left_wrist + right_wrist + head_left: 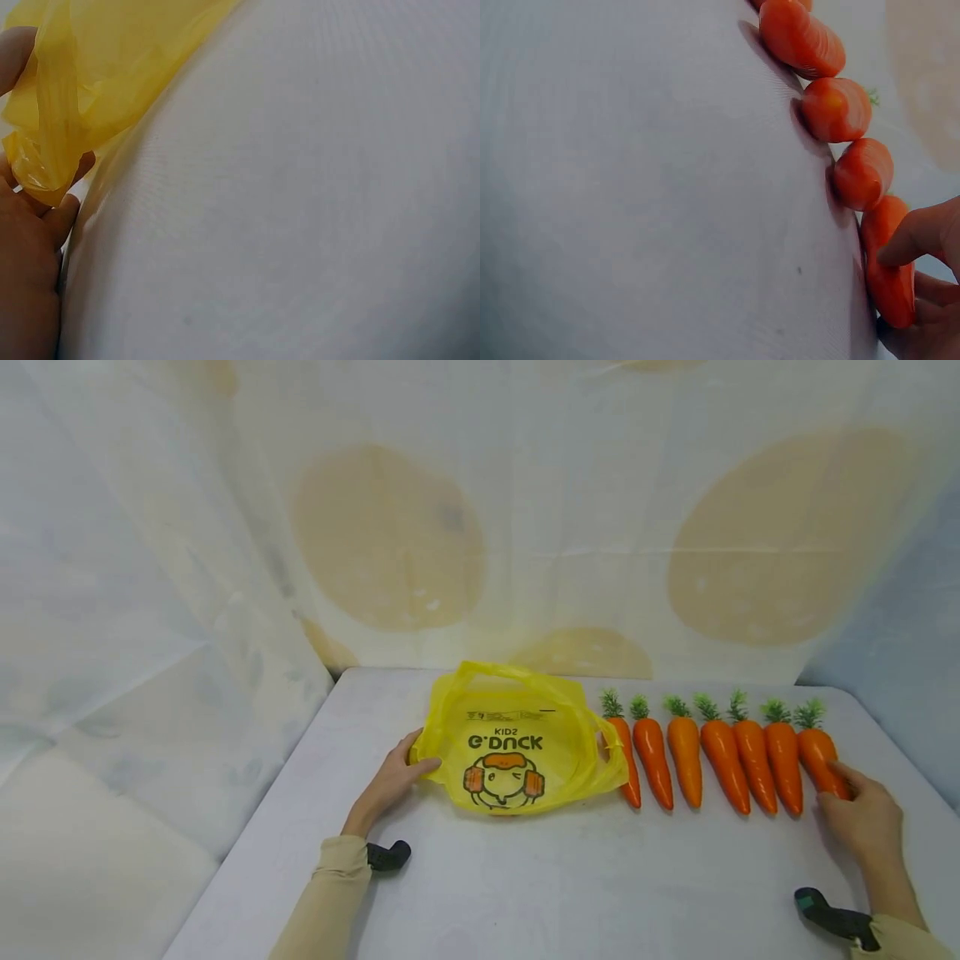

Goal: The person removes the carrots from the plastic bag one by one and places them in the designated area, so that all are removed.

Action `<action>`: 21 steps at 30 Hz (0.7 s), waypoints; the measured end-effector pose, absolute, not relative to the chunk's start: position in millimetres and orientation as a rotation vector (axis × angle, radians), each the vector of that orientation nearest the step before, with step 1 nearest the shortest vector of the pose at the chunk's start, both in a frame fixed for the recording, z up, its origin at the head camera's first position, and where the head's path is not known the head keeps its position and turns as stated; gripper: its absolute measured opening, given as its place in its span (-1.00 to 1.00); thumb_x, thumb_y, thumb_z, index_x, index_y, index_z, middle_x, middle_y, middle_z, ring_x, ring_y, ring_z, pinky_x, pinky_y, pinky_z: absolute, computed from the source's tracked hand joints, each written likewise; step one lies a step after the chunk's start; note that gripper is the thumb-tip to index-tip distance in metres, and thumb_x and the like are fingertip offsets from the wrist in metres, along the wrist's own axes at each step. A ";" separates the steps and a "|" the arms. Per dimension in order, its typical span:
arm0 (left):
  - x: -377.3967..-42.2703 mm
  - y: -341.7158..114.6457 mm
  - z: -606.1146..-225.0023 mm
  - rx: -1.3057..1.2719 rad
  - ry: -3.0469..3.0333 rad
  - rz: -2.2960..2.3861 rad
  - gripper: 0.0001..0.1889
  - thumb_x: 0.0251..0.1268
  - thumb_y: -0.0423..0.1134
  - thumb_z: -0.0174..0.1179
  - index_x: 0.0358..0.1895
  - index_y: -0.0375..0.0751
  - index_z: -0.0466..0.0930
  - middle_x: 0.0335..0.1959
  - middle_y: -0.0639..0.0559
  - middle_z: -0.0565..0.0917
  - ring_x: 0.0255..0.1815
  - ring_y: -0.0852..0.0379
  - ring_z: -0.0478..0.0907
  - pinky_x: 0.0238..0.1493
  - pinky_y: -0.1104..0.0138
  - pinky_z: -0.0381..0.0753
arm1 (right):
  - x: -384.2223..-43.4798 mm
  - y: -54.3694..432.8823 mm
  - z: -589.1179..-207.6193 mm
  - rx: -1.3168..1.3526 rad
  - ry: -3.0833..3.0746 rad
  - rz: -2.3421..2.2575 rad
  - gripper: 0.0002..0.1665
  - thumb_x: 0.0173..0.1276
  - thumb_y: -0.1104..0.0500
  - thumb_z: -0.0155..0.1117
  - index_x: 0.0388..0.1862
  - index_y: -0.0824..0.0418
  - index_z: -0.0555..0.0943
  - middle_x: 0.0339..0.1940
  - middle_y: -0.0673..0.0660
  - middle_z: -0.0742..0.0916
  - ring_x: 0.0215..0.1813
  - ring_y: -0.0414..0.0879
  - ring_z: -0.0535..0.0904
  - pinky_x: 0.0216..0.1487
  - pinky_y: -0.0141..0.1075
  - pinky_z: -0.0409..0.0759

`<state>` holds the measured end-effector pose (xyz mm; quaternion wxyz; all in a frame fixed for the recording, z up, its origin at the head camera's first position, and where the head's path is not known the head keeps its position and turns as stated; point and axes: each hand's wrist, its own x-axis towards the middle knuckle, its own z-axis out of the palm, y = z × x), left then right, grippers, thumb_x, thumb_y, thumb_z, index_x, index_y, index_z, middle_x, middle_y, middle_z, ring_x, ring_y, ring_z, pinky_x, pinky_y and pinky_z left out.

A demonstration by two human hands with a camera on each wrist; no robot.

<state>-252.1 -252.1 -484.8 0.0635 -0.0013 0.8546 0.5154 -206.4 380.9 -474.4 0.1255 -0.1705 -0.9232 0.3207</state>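
Observation:
A thin yellow plastic bag (555,752) lies spread on the table, its duck print upside down and its handle loops at the far and right sides. My left hand (393,777) holds the bag's left edge, with the thumb on top; the left wrist view shows the crumpled yellow film (127,60) between the fingers. On the far right, my right hand (866,814) grips the lower part of the rightmost carrot (816,750), orange with a green leafy top. The thumb presses on that carrot (889,296) in the right wrist view.
Several more carrots lie side by side, green tops away from me, between the bag and my right hand. The leftmost carrot (628,760) is partly covered by the bag's handle. A white table (570,885) carries everything, with patterned cloth (570,527) hanging behind.

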 end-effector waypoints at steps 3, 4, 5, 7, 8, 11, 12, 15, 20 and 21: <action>-252.7 -252.3 -485.0 -0.003 2.579 1.555 -0.16 0.28 0.11 0.25 0.56 0.06 0.08 0.55 -0.06 0.17 0.52 -0.09 0.13 0.52 -0.09 0.03 | -205.4 380.5 -475.4 -0.494 -2.711 0.936 -0.29 0.38 0.32 -0.01 0.47 0.49 0.13 0.29 0.71 0.29 0.30 0.59 0.17 0.32 0.37 0.14; -252.7 -252.3 -485.1 -0.004 2.580 1.554 -0.16 0.28 0.11 0.25 0.56 0.06 0.08 0.55 -0.05 0.18 0.52 -0.08 0.13 0.52 -0.08 0.03 | -205.3 380.8 -475.6 -0.492 -2.719 0.935 -0.29 0.38 0.31 -0.01 0.48 0.49 0.12 0.29 0.70 0.29 0.29 0.59 0.17 0.32 0.37 0.14; -253.2 -252.4 -485.4 -0.001 2.582 1.553 -0.16 0.28 0.11 0.25 0.56 0.06 0.08 0.55 -0.06 0.18 0.52 -0.09 0.14 0.52 -0.09 0.04 | -205.4 381.0 -475.5 -0.488 -2.722 0.928 -0.29 0.38 0.31 -0.01 0.48 0.49 0.12 0.29 0.70 0.30 0.29 0.59 0.17 0.31 0.37 0.15; -253.4 -252.9 -485.8 0.003 2.585 1.553 -0.16 0.29 0.11 0.25 0.57 0.04 0.08 0.55 -0.07 0.17 0.52 -0.09 0.13 0.52 -0.09 0.03 | -205.1 382.3 -476.5 -0.480 -2.732 0.921 -0.28 0.38 0.30 0.00 0.48 0.49 0.11 0.30 0.70 0.29 0.29 0.59 0.17 0.31 0.38 0.15; -253.0 -252.8 -485.6 0.002 2.586 1.555 -0.17 0.29 0.10 0.25 0.56 0.04 0.08 0.55 -0.06 0.18 0.51 -0.09 0.15 0.52 -0.08 0.04 | -204.9 382.8 -476.7 -0.476 -2.737 0.914 -0.28 0.38 0.30 -0.01 0.48 0.49 0.11 0.30 0.70 0.29 0.28 0.60 0.17 0.30 0.38 0.16; -252.4 -253.2 -486.0 0.005 2.588 1.568 -0.18 0.30 0.09 0.24 0.56 0.05 0.09 0.53 -0.06 0.22 0.47 -0.08 0.20 0.51 -0.08 0.07 | -204.2 385.2 -476.9 -0.451 -2.758 0.909 -0.26 0.38 0.26 -0.02 0.49 0.49 0.09 0.31 0.70 0.27 0.29 0.61 0.16 0.28 0.39 0.16; -252.1 -253.5 -486.1 0.004 2.587 1.572 -0.19 0.31 0.08 0.23 0.56 0.05 0.09 0.53 -0.05 0.23 0.45 -0.07 0.22 0.51 -0.07 0.09 | -203.8 386.0 -476.9 -0.443 -2.767 0.912 -0.25 0.38 0.25 -0.03 0.49 0.49 0.08 0.32 0.70 0.26 0.29 0.62 0.15 0.28 0.39 0.16; -250.6 -255.3 -485.7 0.013 2.584 1.576 -0.21 0.34 0.10 0.20 0.56 0.10 0.07 0.51 -0.04 0.25 0.40 -0.05 0.26 0.49 -0.07 0.14 | -202.5 387.6 -476.7 -0.419 -2.793 0.915 -0.24 0.39 0.23 -0.03 0.49 0.50 0.06 0.31 0.71 0.26 0.27 0.62 0.18 0.24 0.40 0.20; -247.8 -263.6 -480.1 0.044 2.562 1.622 -0.24 0.37 0.22 0.12 0.55 0.20 0.06 0.52 -0.03 0.21 0.46 -0.08 0.21 0.48 -0.11 0.12 | -200.1 390.0 -472.8 -0.427 -2.834 0.918 -0.24 0.43 0.20 0.00 0.48 0.51 0.05 0.27 0.73 0.30 0.24 0.62 0.26 0.17 0.39 0.30; -247.5 -266.7 -478.4 0.055 2.557 1.640 -0.24 0.38 0.23 0.10 0.56 0.19 0.05 0.52 -0.06 0.22 0.48 -0.11 0.20 0.48 -0.13 0.10 | -200.0 390.0 -471.1 -0.457 -2.845 0.925 -0.23 0.43 0.19 -0.01 0.49 0.50 0.03 0.29 0.72 0.28 0.25 0.62 0.25 0.16 0.38 0.33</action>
